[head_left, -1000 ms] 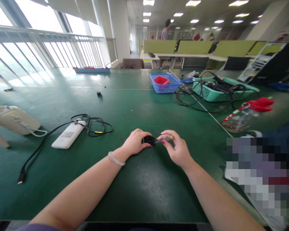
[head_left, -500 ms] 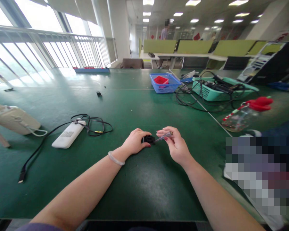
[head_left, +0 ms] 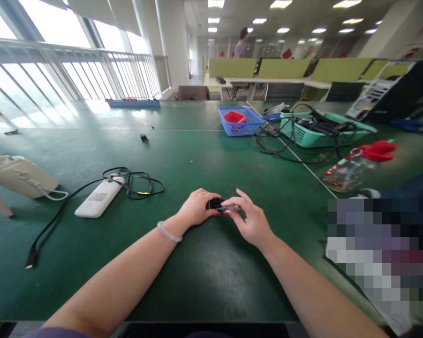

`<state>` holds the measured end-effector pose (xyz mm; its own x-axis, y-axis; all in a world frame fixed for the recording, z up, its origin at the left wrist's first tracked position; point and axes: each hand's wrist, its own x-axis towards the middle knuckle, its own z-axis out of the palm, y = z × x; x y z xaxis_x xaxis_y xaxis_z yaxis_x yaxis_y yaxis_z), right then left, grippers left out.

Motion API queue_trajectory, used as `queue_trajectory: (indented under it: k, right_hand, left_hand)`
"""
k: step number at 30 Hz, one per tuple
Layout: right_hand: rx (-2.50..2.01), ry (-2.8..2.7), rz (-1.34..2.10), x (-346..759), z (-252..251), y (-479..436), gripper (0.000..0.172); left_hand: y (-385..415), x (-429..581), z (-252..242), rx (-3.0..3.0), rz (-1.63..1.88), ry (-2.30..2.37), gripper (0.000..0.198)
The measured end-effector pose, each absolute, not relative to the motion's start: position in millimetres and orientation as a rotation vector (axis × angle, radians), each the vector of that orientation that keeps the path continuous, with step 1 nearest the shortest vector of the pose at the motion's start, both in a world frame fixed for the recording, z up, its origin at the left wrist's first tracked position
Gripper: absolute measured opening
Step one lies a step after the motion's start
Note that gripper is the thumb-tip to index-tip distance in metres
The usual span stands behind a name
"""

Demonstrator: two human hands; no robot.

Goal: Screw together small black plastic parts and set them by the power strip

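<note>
My left hand [head_left: 197, 206] is closed on a small black device [head_left: 214, 204], with thumb and fingers on opposite sides of it, low over the green table [head_left: 218, 263]. To its right, my right hand [head_left: 250, 218] pinches a small screwdriver [head_left: 234, 207] with a clear handle, lying nearly level between thumb and fingers. The screwdriver's tip points left at the black device; fingers hide whether it touches. One finger of my right hand sticks up, off the handle.
At left lie a white power bank [head_left: 101, 197] with a black cable [head_left: 62, 211] and a beige bag [head_left: 21, 173]. Farther off are a small black piece [head_left: 144, 138], a blue basket [head_left: 237, 130], and a teal basket [head_left: 303, 136] with cables. A red-capped bottle [head_left: 354, 173] lies at right.
My right hand has moved left, closer to the black device, and the screwdriver now lies flatter. My left hand keeps its hold.
</note>
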<state>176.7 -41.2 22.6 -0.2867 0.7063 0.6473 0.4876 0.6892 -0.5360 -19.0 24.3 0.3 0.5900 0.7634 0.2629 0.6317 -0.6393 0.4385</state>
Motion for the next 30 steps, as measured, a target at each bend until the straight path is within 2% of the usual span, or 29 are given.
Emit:
queue_trajectory:
  k: [6,12,21,26,30]
  right_hand:
    - [-1.014,-1.845,0.295,172,20,-39,0.013]
    - [-0.979,-1.54,0.354,180,19,-39,0.023]
    - [-1.077,-1.748,0.333,179,18,-36,0.023]
    - [-1.072,-1.701,0.382,180,19,-36,0.02]
    - [-0.961,-1.432,0.385,188,23,-36,0.021]
  left_hand:
    - [23,-18,2,2.528,0.615,1.13,0.045]
    - [22,-19,3,2.527,0.605,1.133,0.05]
    - [21,-18,3,2.535,0.651,1.094,0.044]
    - [18,-18,8,2.502,0.785,1.066,0.038]
    - [18,-19,10,2.45,0.952,1.152,0.037]
